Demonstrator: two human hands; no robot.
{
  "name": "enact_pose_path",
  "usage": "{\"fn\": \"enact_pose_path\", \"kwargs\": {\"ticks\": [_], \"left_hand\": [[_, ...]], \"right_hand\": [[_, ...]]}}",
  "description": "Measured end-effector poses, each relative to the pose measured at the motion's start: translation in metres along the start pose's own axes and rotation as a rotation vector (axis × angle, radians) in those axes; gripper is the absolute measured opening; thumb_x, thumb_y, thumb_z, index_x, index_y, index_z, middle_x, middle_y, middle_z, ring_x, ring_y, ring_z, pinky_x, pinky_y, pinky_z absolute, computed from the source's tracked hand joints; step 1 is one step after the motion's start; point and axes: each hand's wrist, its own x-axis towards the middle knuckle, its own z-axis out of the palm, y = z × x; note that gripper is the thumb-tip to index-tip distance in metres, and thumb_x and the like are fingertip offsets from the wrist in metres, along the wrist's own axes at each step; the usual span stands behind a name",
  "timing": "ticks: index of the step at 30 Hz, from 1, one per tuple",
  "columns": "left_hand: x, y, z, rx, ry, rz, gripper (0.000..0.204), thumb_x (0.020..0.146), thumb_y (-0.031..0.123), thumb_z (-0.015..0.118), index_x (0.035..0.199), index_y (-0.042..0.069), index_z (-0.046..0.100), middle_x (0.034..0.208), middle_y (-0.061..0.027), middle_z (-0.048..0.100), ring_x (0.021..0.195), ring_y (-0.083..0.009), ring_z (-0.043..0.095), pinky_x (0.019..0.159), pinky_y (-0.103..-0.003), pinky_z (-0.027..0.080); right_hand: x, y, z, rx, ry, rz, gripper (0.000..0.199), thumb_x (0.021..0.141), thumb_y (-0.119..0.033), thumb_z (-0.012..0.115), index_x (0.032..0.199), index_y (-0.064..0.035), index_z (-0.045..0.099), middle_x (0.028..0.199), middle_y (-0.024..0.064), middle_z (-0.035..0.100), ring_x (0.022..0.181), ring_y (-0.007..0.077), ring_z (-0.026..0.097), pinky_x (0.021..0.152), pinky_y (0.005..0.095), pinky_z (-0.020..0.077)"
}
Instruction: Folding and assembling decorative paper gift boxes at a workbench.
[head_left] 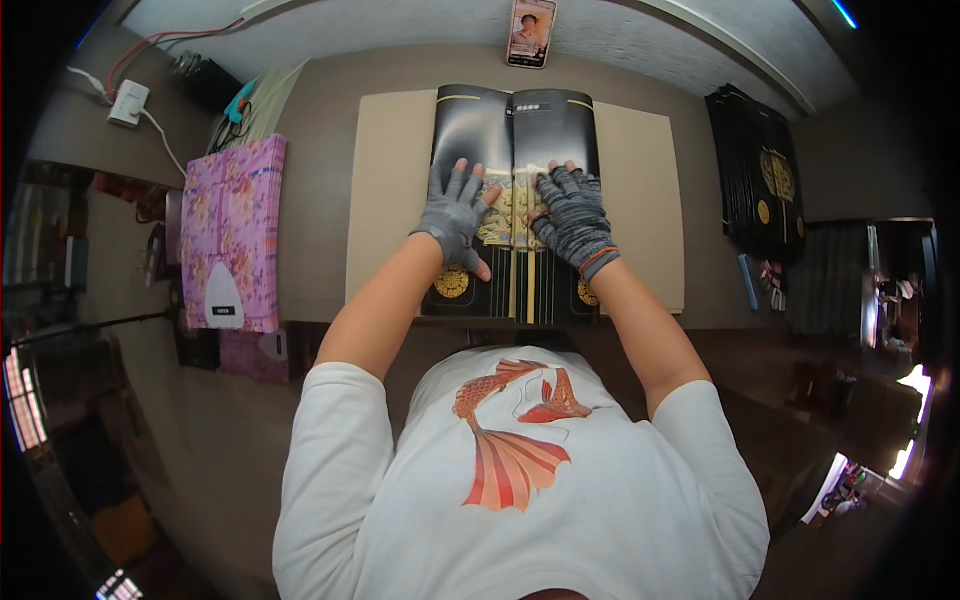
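Note:
A glossy black, gold-patterned printed sheet or flat bag (555,130) lies lengthwise before me, with a crease or seam down its middle. Beneath it is a plain tan cardboard sheet (640,200). My left hand (452,218), in a grey glove with bare fingertips, presses on its left half with the fingers spread. On the right half rests my right hand (574,214), in a darker mottled grey glove, palm down with the fingers stretched forward. Neither hand grips anything. Part of the gold pattern is hidden under the hands.
Similar black-and-gold pieces (750,170) are piled at the right, with a blue tool (748,282) near them. A pink-purple floral stack (235,220) stands left. Behind it are a white plug adapter (128,103) and cables. A phone (531,32) leans at the back wall.

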Motion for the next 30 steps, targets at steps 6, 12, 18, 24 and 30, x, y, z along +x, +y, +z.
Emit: {"fn": "enact_pose_path", "kwargs": {"ticks": [6, 12, 18, 24, 30], "left_hand": [[-0.001, 0.002, 0.001, 0.036, 0.003, -0.02, 0.144, 0.044, 0.079, 0.07, 0.149, 0.001, 0.011, 0.155, -0.0236, 0.007, 0.143, -0.0426, -0.003, 0.109, -0.062, -0.004], [0.003, 0.003, 0.001, 0.035, -0.016, -0.019, 0.145, 0.043, 0.077, 0.072, 0.149, 0.001, 0.01, 0.155, -0.0242, 0.007, 0.143, -0.0433, -0.004, 0.109, -0.062, -0.005], [0.006, 0.0, 0.003, 0.013, -0.018, -0.027, 0.147, 0.041, 0.075, 0.074, 0.15, 0.003, 0.008, 0.155, -0.0231, 0.006, 0.143, -0.0427, -0.005, 0.109, -0.062, -0.006], [0.005, 0.002, 0.001, 0.02, -0.036, -0.04, 0.148, 0.04, 0.076, 0.074, 0.15, 0.004, 0.007, 0.156, -0.0215, 0.005, 0.143, -0.0418, -0.007, 0.109, -0.061, -0.007], [0.004, 0.003, 0.004, 0.016, -0.03, -0.04, 0.149, 0.039, 0.077, 0.074, 0.15, 0.004, 0.007, 0.156, -0.0215, 0.005, 0.143, -0.042, -0.007, 0.109, -0.062, -0.006]], "right_hand": [[0.004, 0.028, 0.002, 0.533, 0.242, 0.222, 0.059, 0.087, -0.039, 0.061, 0.14, -0.0198, 0.044, 0.15, 0.018, 0.03, 0.141, 0.0392, 0.02, 0.115, 0.0475, 0.0183], [0.005, 0.02, 0.009, 0.162, 0.069, 0.225, 0.06, 0.088, -0.05, 0.054, 0.143, -0.0301, 0.039, 0.152, 0.0155, 0.026, 0.14, 0.0433, 0.018, 0.115, 0.0491, 0.0158], [0.012, -0.017, 0.003, -0.219, -0.171, 0.202, 0.077, 0.08, -0.074, 0.045, 0.146, -0.0361, 0.029, 0.157, 0.01, 0.016, 0.142, 0.0444, 0.006, 0.105, 0.0686, 0.0094], [0.01, -0.024, 0.008, -0.245, -0.189, 0.197, 0.079, 0.08, -0.075, 0.043, 0.146, -0.0355, 0.029, 0.157, 0.0098, 0.015, 0.142, 0.0444, 0.006, 0.104, 0.0694, 0.0057], [0.011, -0.026, 0.012, -0.232, -0.189, 0.224, 0.078, 0.08, -0.075, 0.042, 0.146, -0.0352, 0.029, 0.157, 0.0096, 0.016, 0.142, 0.0435, 0.006, 0.105, 0.0688, 0.0047]]}}
